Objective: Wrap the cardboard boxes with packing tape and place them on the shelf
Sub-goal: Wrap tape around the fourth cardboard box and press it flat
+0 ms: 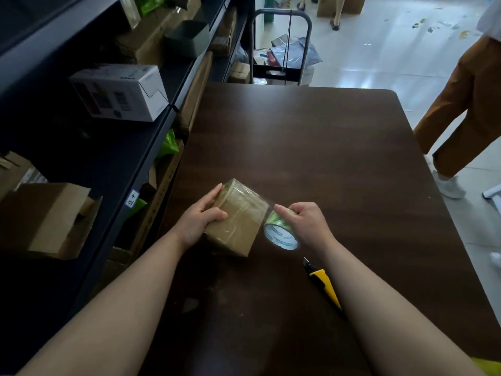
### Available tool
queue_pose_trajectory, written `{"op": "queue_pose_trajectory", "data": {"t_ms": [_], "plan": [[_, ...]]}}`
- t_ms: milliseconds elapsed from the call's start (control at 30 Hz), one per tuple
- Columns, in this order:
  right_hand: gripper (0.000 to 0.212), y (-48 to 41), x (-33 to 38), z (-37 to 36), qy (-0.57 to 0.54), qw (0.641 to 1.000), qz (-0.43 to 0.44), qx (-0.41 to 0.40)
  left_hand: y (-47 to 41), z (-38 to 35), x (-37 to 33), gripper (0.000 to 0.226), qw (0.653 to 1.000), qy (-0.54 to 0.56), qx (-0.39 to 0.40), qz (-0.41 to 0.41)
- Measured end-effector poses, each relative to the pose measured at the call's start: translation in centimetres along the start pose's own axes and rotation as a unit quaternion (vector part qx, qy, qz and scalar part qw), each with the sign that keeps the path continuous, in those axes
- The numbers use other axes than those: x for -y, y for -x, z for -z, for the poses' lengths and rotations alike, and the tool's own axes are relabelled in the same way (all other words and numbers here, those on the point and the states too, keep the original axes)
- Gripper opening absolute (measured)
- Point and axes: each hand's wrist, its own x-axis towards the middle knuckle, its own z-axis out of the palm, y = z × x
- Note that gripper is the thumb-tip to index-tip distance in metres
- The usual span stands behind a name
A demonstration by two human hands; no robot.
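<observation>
A small cardboard box (238, 218) with clear tape across its top rests on the dark brown table (325, 147). My left hand (200, 215) grips the box's left side, thumb on top. My right hand (303, 221) holds a roll of packing tape (280, 232) against the box's right edge, with a strip of clear tape running from the roll onto the box. The dark metal shelf (113, 164) stands along the table's left side.
A yellow utility knife (324, 284) lies on the table by my right forearm. On the shelf sit a white printed box (122, 90), an open cardboard box (46, 218) and other parcels. A person in brown trousers (466, 104) stands at the right. A trolley (282, 50) stands beyond the table.
</observation>
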Motion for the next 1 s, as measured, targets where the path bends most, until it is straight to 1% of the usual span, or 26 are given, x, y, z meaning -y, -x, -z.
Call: {"op": "queue_pose_trajectory", "data": {"t_ms": [233, 367, 433, 467, 533, 567, 600, 633, 667, 700, 733, 767, 800, 833, 867, 933, 1000], "plan": [[0.053, -1.1, 0.5, -2.0, -0.005, 1.000, -0.006, 0.020, -0.5, 1.5, 0.4, 0.080, 0.999, 0.049, 0.005, 0.002], [0.051, -1.1, 1.1, -2.8, -0.044, 0.999, -0.010, 0.021, -0.3, 2.2, 0.5, 0.079, 0.998, 0.062, -0.003, 0.002], [0.051, -1.1, 1.7, -3.2, -0.036, 0.999, -0.016, 0.019, 0.0, 2.7, 0.4, 0.074, 0.998, 0.058, -0.023, 0.012], [0.052, -1.1, 2.0, -3.4, -0.024, 0.999, -0.015, 0.017, 0.1, 2.9, 0.4, 0.070, 0.998, 0.040, -0.044, 0.012], [0.050, -1.0, 2.8, -3.7, -0.028, 0.999, -0.004, 0.017, 0.4, 3.5, -0.1, 0.065, 0.993, -0.042, -0.110, -0.013], [0.050, -1.0, 3.3, -3.8, -0.049, 0.999, 0.006, 0.022, 0.5, 3.7, -0.6, 0.062, 0.979, -0.118, -0.160, -0.042], [0.050, -0.9, 3.8, -4.0, -0.071, 0.997, 0.017, 0.029, 0.7, 3.6, -1.1, 0.058, 0.951, -0.216, -0.210, -0.074], [0.049, -0.9, 4.2, -4.2, -0.082, 0.995, 0.028, 0.038, 0.8, 3.3, -1.6, 0.055, 0.910, -0.322, -0.242, -0.097], [0.046, -0.9, 4.6, -4.4, -0.083, 0.995, 0.038, 0.045, 0.8, 2.8, -1.9, 0.054, 0.871, -0.412, -0.247, -0.105], [0.045, -0.9, 5.0, -4.6, -0.080, 0.995, 0.045, 0.047, 0.8, 2.2, -2.0, 0.061, 0.842, -0.478, -0.232, -0.096], [0.044, -0.9, 5.3, -4.8, -0.078, 0.995, 0.050, 0.046, 0.7, 1.5, -1.8, 0.075, 0.824, -0.522, -0.209, -0.071], [0.044, -1.0, 5.5, -5.0, -0.080, 0.994, 0.053, 0.043, 0.5, 1.1, -1.5, 0.091, 0.815, -0.546, -0.188, -0.039], [0.044, -1.1, 5.5, -5.2, -0.088, 0.994, 0.050, 0.044, 0.4, 0.9, -1.1, 0.103, 0.812, -0.558, -0.174, -0.013], [0.044, -1.2, 5.5, -5.4, -0.101, 0.993, 0.043, 0.051, 0.2, 0.9, -0.8, 0.109, 0.813, -0.557, -0.171, 0.004], [0.046, -1.1, 5.4, -5.6, -0.113, 0.991, 0.034, 0.062, 0.1, 1.1, -0.7, 0.109, 0.818, -0.547, -0.177, 0.010], [0.057, -1.0, 5.2, -5.7, -0.120, 0.990, 0.021, 0.071, -0.1, 1.5, -1.1, 0.102, 0.838, -0.508, -0.200, 0.002], [0.062, -1.0, 4.6, -4.7, -0.106, 0.993, 0.030, 0.035, -0.3, 1.7, -1.8, 0.097, 0.865, -0.456, -0.209, -0.014]]}}
